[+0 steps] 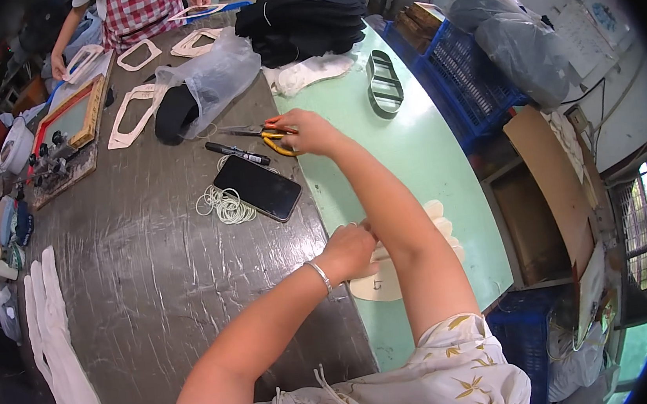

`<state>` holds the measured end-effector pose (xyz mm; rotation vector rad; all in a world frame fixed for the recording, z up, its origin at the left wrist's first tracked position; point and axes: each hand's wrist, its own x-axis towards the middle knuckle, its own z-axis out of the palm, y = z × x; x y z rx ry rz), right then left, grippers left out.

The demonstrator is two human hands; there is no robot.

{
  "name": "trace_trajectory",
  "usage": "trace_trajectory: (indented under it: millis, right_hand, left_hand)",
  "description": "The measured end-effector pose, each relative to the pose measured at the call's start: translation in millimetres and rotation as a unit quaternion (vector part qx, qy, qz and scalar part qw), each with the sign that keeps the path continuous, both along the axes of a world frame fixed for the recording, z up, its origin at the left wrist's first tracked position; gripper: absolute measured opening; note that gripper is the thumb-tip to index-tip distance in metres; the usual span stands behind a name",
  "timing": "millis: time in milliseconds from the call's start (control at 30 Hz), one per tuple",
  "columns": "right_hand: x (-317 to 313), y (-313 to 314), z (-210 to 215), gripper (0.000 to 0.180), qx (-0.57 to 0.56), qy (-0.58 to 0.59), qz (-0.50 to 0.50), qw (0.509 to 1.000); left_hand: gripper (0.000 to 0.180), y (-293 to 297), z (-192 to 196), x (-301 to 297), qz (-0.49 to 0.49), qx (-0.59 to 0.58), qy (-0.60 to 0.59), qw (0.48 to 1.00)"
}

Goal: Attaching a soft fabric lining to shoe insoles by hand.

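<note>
Nearest in, a stack of flat cream pcs w/ rounded edges (377, 288) is seen on the pale green part of the surface (339, 200), partly hidden by the R forearm. Right at it, the L hand (349, 251), a silver bangle worn at its wrist, is placed w/ fingers curled; its fingertips are covered, so whether its grip is clamped can't be told. Off to the far L, long white folded cloth strips (61, 348) are laid on the dark, shiny-sheeted part of the surface (135, 285).

Further up, a black flat smartphone (259, 188) is set beside a tangle of thin pale elastic loops (225, 207), some being overlapped by it. Just above, a black capped marker (237, 153) is laid at a slant. And here, the scissors w/ orange handles (281, 148): blades are pointed L, handles are touched by the R hand's fingers. R hand (311, 132) is stretched out over the seam btwn dark & green; clamped or merely resting, can't be told.

Beyond, a dark green rounded metal cutter w/ crossbars (384, 85) is stood on the green, R side. Opp. it, black cloth (175, 115) is half covered by a clear plastic bag (222, 75). Farthest, a pile of black folded fabric (300, 15) is heaped near a co-worker in a red-and-white checked apron (142, 14).
</note>
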<state>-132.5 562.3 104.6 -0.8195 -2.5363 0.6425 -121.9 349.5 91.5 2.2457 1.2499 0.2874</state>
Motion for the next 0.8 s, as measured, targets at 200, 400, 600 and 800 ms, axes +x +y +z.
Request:
trace_trajectory:
  millis: [200,400,600,800]
  right_hand:
    - [99,84,-15,0.048,0.002,-0.11,-0.424,0.899]
    - [141,106,-48,0.026,0.018,-0.166,-0.38,0.91]
    - [46,95,-46,0.02,0.024,-0.124,-0.209,0.97]
    - [19,73,9,0.04,-0.084,0.198,-0.081,0.973]
  left_hand:
    - [0.073,-6,10,-5,0.009,0.014,-0.034,0.999]
    - [0.078,-7,10,-1,0.001,0.03,-0.061,0.998]
    - [0.066,-7,6,3,-0.001,0.027,-0.072,0.997]
    - [0.058,-8,8,16,-0.022,-0.005,-0.048,0.999]
